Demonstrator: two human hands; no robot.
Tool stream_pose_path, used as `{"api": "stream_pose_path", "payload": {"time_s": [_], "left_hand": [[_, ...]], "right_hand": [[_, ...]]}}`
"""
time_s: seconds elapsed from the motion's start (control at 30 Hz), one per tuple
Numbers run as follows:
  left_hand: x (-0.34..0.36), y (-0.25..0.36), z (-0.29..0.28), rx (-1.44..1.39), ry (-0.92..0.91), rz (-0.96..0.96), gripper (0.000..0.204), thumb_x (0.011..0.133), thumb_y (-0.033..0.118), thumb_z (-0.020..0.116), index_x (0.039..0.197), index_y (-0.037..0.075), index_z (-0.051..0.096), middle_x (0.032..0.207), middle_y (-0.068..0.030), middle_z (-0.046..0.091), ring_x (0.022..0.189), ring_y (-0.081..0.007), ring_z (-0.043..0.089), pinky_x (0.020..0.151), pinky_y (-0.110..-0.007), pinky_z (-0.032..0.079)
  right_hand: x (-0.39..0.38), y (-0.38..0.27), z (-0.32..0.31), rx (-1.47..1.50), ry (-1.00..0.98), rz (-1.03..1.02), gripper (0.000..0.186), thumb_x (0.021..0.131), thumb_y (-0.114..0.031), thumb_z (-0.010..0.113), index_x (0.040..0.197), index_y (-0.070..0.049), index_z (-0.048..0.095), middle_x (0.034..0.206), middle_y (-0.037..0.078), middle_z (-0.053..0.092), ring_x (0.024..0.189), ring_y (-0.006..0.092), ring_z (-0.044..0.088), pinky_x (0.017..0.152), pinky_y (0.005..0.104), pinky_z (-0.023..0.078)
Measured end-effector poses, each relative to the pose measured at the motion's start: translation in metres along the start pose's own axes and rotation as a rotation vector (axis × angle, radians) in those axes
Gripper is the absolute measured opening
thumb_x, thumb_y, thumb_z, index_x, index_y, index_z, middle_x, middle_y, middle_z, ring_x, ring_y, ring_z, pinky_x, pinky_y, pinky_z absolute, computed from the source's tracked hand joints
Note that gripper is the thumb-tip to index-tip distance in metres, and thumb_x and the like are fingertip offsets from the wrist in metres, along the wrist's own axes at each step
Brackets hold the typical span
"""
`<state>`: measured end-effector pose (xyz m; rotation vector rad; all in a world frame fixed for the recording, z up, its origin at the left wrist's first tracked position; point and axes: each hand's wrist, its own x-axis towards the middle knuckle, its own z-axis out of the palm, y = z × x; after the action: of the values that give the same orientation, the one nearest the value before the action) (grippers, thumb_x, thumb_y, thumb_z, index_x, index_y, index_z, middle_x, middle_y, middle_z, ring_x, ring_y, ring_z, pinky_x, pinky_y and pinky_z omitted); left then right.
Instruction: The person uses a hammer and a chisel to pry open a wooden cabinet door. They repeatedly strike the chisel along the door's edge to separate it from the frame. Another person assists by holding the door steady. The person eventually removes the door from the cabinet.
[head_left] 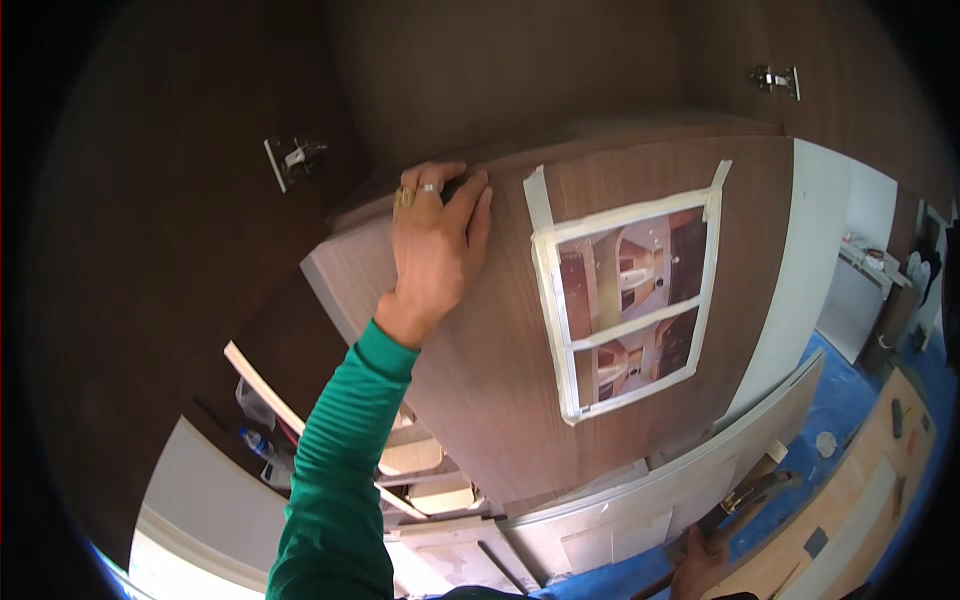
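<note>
My left hand (437, 245), wearing rings and coming out of a green sleeve, curls its fingers over the upper edge of a brown wood-grain panel (490, 380). To the right of that hand, a printed picture sheet (640, 270) is fixed to the panel with strips of masking tape (538, 200). Low at the right, my right hand (697, 565) closes around a dark tool (713, 517) with a yellowish part; its kind is hard to make out.
Dark cabinet sides carry a metal hinge (292, 160) at left and another hinge (775, 80) at right. Boards (660, 500) lean below the panel. A bottle (258, 442) stands at lower left. Blue sheeting (850, 390) covers the floor beside a workboard (850, 500) with tools.
</note>
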<state>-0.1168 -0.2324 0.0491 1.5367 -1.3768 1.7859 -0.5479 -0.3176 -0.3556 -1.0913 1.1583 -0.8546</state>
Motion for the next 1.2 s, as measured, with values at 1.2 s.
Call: {"api": "stream_pose_path", "payload": {"time_s": [1.2], "left_hand": [[-0.012, -0.014, -0.02, -0.002, -0.018, -0.321, 0.01, 0.096, 0.01, 0.08, 0.107, 0.008, 0.08, 0.1, -0.005, 0.068, 0.097, -0.0271, 0.061, 0.088, -0.045, 0.042]], "right_hand": [[0.023, 0.07, 0.043, -0.277, 0.172, -0.262, 0.032, 0.094, -0.021, 0.08, 0.11, 0.006, 0.075, 0.081, 0.01, 0.075, 0.063, 0.019, 0.07, 0.056, 0.0406, 0.055]]}}
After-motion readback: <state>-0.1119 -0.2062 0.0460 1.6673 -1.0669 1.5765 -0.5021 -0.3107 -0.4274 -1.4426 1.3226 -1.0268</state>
